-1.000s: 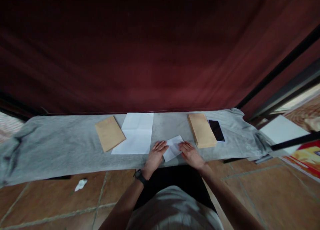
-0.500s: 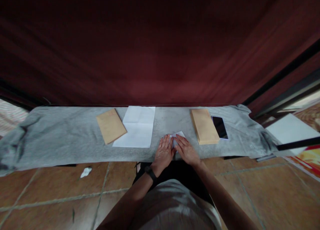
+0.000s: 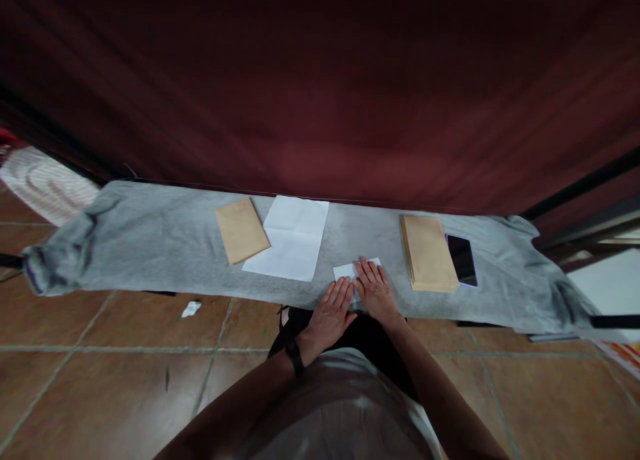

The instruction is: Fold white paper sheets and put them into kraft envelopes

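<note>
A small folded white paper lies near the front edge of the grey cloth, partly covered by both hands. My right hand rests flat on it, fingers stretched out. My left hand, with a dark band on its wrist, is laid open at the paper's lower left, fingertips on or beside its edge. Left of my hands is a larger white sheet with crease lines. A brown envelope overlaps that sheet's left side. To the right of my hands sits a stack of brown envelopes.
A phone with a dark screen lies against the envelope stack's right side. Grey cloth covers the narrow bench. Behind it rises a dark red surface. A crumpled white scrap is on the tiled floor.
My left hand has slid down and back, and my right hand has flattened over the paper, so more of its far edge shows. The whole view has tilted and shifted slightly.
</note>
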Motion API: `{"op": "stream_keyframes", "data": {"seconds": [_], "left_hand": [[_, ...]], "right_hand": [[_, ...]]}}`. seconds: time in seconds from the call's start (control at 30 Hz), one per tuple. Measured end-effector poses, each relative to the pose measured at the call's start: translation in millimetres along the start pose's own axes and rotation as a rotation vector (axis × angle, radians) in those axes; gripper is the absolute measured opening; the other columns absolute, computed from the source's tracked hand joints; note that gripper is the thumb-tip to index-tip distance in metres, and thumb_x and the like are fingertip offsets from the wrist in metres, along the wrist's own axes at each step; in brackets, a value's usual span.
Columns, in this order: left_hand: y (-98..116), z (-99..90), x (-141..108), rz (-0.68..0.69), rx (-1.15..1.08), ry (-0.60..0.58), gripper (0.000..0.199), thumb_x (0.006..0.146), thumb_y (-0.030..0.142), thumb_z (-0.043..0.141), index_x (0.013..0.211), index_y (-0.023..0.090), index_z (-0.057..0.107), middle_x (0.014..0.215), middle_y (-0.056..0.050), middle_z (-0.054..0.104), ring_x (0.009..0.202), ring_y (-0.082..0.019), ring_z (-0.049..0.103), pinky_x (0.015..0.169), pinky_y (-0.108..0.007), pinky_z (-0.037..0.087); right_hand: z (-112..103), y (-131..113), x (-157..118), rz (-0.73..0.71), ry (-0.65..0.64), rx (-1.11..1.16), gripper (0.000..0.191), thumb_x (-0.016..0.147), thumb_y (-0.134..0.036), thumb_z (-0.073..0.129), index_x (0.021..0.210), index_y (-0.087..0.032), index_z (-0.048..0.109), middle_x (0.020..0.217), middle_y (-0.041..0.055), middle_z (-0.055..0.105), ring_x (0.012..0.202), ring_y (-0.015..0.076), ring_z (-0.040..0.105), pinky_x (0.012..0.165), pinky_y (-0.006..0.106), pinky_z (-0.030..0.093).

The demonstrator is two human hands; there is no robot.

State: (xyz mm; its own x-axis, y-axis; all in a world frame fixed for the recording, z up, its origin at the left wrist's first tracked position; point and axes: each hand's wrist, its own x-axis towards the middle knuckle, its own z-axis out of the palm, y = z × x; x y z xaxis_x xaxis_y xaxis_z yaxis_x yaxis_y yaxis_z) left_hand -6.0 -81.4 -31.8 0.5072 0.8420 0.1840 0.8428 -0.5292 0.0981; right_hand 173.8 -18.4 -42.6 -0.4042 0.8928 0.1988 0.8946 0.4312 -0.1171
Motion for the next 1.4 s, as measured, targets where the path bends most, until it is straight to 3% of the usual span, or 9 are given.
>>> {"op": "stream_keyframes", "data": {"seconds": [0.23,0.43,0.6,0.7,0.9,1.07,1.23,1.4], "left_hand": [[5.6,-1.5,-15.4,0.05,0.021,-0.036,0.061,0.102,0.036,0.043,0.154,0.006,0.032,0.163,-0.019,0.03,0.153,-0.027,0.023,0.126,-0.044,0.021],[3.0,-4.9,-8.8,0.018,-0.054,-0.041,0.049,0.101,0.02,0.039,0.149,0.011,0.042,0.159,-0.017,0.04,0.15,-0.025,0.032,0.123,-0.044,0.029],[-1.2,-7.8,-6.7,-0.028,-0.142,0.037,0.043,0.102,0.024,0.04,0.144,0.016,0.048,0.159,-0.014,0.042,0.15,-0.024,0.034,0.12,-0.045,0.036],[-7.2,-7.8,1.4,-0.064,-0.151,0.06,0.044,0.103,0.026,0.04,0.144,0.015,0.048,0.159,-0.013,0.041,0.15,-0.024,0.034,0.119,-0.044,0.037],[-16.3,-1.9,21.9,-0.067,-0.09,0.002,0.053,0.102,0.036,0.044,0.149,0.009,0.042,0.157,-0.017,0.042,0.149,-0.027,0.035,0.122,-0.047,0.032],[-13.6,2.6,21.5,-0.062,-0.051,0.015,0.058,0.102,0.039,0.044,0.15,0.007,0.04,0.159,-0.018,0.04,0.151,-0.027,0.031,0.123,-0.047,0.03],[-12.3,3.5,19.1,-0.058,-0.051,0.015,0.059,0.1,0.038,0.046,0.15,0.007,0.04,0.159,-0.018,0.039,0.151,-0.028,0.029,0.124,-0.048,0.028],[-13.3,2.3,17.4,-0.068,-0.065,0.035,0.06,0.101,0.036,0.044,0.153,0.008,0.035,0.159,-0.018,0.038,0.151,-0.027,0.029,0.123,-0.049,0.03]], "right_hand": [[-2.4,9.1,7.9,0.01,-0.03,0.059,0.049,0.104,-0.032,0.037,0.151,-0.019,0.045,0.158,0.0092,0.044,0.143,0.026,0.041,0.12,0.046,0.026],[-14.2,28.4,41.9,0.044,-0.071,0.164,0.041,0.099,-0.02,0.041,0.134,-0.024,0.062,0.134,0.01,0.064,0.125,0.0259,0.055,0.116,0.049,0.03],[-23.1,36.0,65.5,0.081,-0.135,0.227,0.028,0.096,-0.018,0.048,0.109,-0.024,0.072,0.112,0.0086,0.07,0.106,0.0229,0.063,0.1,0.037,0.046],[-26.4,41.9,75.5,0.107,-0.123,0.229,0.027,0.097,-0.017,0.046,0.107,-0.021,0.072,0.111,0.0085,0.07,0.097,0.0196,0.066,0.091,0.031,0.049],[-27.3,49.7,87.8,0.14,-0.092,0.197,0.026,0.096,-0.015,0.049,0.107,-0.02,0.072,0.115,0.0104,0.07,0.108,0.0219,0.064,0.1,0.036,0.046],[-18.2,30.0,64.7,0.069,0.032,0.189,0.038,0.1,-0.023,0.045,0.134,-0.019,0.062,0.138,0.0127,0.062,0.131,0.0253,0.053,0.116,0.048,0.035],[-5.1,-2.3,7.4,-0.018,0.016,0.14,0.048,0.104,-0.033,0.041,0.149,-0.016,0.047,0.156,0.014,0.045,0.145,0.0254,0.04,0.12,0.047,0.031],[-2.8,-0.8,-35.2,0.104,0.102,0.077,0.057,0.105,-0.038,0.039,0.157,-0.016,0.032,0.159,0.0156,0.04,0.147,0.0285,0.038,0.121,0.051,0.028]]}}
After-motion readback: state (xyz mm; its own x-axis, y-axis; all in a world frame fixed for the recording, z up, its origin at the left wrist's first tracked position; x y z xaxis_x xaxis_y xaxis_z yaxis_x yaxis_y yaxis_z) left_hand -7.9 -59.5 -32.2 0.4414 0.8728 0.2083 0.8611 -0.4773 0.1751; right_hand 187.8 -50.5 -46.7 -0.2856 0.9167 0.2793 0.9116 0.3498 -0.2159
